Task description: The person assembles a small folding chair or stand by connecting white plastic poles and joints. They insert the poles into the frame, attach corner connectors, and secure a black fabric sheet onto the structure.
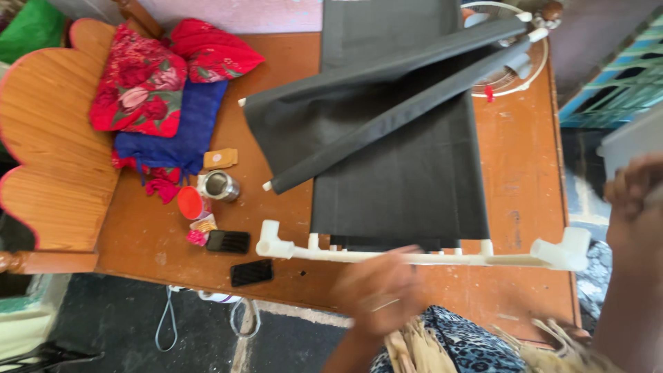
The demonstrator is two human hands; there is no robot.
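Note:
My left hand (380,283) is blurred and rests on the near white plastic pipe rail (428,257) of a frame lying on the wooden board (525,173). Dark grey fabric (407,159) stretches from that rail across the board. Two fabric-covered rods (387,114) lie crossed on top of it, with white pipe ends showing. My right hand (635,200) is raised at the right edge, fingers curled, blurred; whether it holds anything is unclear.
On the left lie red and blue folded cloths (162,103), a steel cup (221,185), an orange cup (190,202), two dark phones (238,255) and a wooden headboard (55,145). A white fan grille (511,76) sits at the far right.

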